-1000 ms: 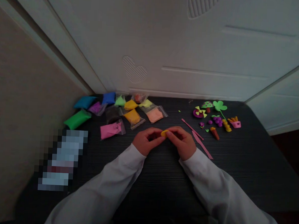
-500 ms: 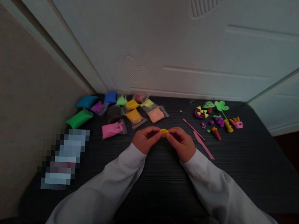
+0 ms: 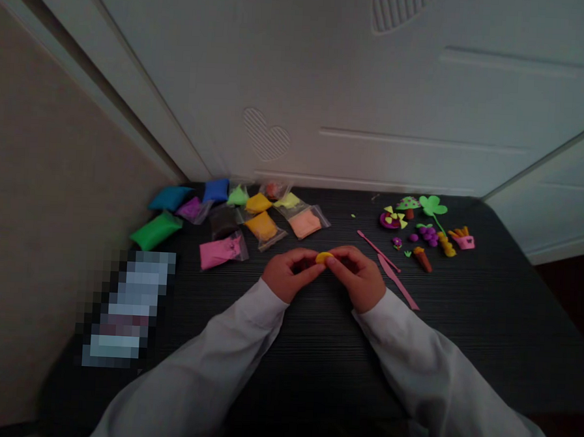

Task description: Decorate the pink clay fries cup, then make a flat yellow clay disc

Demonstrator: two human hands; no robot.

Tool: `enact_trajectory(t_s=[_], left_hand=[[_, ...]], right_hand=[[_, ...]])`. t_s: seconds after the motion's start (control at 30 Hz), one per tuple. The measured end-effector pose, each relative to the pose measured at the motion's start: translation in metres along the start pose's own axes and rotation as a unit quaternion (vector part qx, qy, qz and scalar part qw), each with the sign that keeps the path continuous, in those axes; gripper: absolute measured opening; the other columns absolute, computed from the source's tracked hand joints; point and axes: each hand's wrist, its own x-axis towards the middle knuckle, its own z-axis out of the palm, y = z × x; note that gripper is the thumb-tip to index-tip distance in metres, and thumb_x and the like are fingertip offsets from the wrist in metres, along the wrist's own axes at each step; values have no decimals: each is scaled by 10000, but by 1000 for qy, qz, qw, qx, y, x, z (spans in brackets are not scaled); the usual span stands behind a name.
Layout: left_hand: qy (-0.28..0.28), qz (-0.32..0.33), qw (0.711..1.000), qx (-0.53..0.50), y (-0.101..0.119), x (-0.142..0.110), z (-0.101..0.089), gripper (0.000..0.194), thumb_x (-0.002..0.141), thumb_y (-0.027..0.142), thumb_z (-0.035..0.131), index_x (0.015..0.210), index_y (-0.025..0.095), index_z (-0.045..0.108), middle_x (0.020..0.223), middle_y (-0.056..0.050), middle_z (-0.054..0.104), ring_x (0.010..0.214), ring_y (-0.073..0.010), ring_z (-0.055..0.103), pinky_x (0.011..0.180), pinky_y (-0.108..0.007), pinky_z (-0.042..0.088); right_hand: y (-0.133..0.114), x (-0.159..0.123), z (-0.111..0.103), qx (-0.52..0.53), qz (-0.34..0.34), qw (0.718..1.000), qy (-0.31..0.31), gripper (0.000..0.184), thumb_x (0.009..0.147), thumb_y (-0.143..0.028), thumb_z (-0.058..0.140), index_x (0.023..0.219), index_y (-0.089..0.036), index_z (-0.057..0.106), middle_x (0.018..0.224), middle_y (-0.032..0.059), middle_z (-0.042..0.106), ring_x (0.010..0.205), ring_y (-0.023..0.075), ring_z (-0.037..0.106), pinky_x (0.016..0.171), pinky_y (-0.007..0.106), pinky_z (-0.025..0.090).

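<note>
A small flattened piece of yellow modelling clay [image 3: 324, 257] is pinched between both hands over the dark table. My left hand [image 3: 289, 272] grips its left side with thumb and fingers. On the other side, my right hand [image 3: 358, 278] pinches it, its thumb lying across the front and covering part of the clay. Just right of my right hand lie a thin pink modelling stick [image 3: 378, 251] and a pink plastic knife [image 3: 398, 282]. An orange packet of clay [image 3: 262, 228] and a pink packet of clay [image 3: 220, 251] rest beyond my left hand.
More clay packets, among them a green packet [image 3: 157, 230], lie at the back left. Finished clay figures, including a green clover [image 3: 433, 206] and a pink cup of fries [image 3: 463, 239], stand at the right. A blurred-out object [image 3: 133, 308] lies at the left edge. A white panelled wall [image 3: 299, 82] borders the table [image 3: 314, 356].
Both hands keep pinching the yellow clay. The piece was turned to show more of its face half a second ago, and now the fingers have closed in, covering more of it.
</note>
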Motion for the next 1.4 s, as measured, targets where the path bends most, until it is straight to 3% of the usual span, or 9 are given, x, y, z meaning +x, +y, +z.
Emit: enact_trajectory(t_s=[0.33, 0.53, 0.73, 1.0, 1.17, 1.4], left_hand=[[-10, 5, 999, 47, 6, 0, 0, 254, 712, 377, 521, 793, 159, 624, 743, -26, 629, 686, -134, 559, 644, -245, 435], [-12, 11, 1000, 8, 3, 2, 1, 295, 689, 379, 549, 872, 153, 603, 795, -34, 636, 693, -131, 566, 640, -242, 443], [-5, 23, 1000, 13, -1, 4, -1, 270, 705, 382, 528, 812, 155, 629, 765, -36, 636, 686, -134, 561, 652, -257, 444], [18, 2, 999, -41, -3, 5, 1, 250, 690, 368, 551, 786, 145, 607, 736, -27, 627, 671, -124, 561, 648, -251, 455], [14, -9, 996, -89, -3, 5, 1, 313, 676, 361, 572, 900, 144, 599, 851, -57, 647, 757, -149, 592, 720, -282, 473], [47, -35, 997, -50, 5, 6, -3, 257, 655, 354, 593, 802, 152, 650, 813, -45, 668, 756, -154, 604, 733, -281, 476]], right_hand=[[2, 3, -1, 12, 15, 1000, -22, 207, 691, -370, 576, 813, -207, 612, 817, 27, 591, 739, 142, 546, 672, 292, 446], [2, 7, -3, 11, 6, 1000, -23, 182, 681, -359, 586, 760, -201, 631, 772, 20, 593, 729, 139, 549, 686, 289, 440], [2, 8, -2, 16, 26, 999, -26, 207, 666, -372, 595, 754, -188, 632, 747, 22, 593, 715, 137, 546, 680, 287, 438], [6, 9, -1, 7, 49, 998, -31, 246, 656, -399, 593, 764, -180, 618, 745, 24, 622, 663, 131, 551, 631, 276, 446], [7, 9, -1, -4, 54, 998, -39, 252, 668, -406, 579, 774, -180, 611, 729, 21, 627, 653, 134, 558, 621, 274, 442], [9, 8, 2, -31, 39, 998, -36, 241, 681, -396, 570, 791, -185, 605, 730, 22, 612, 652, 132, 540, 614, 274, 430]])
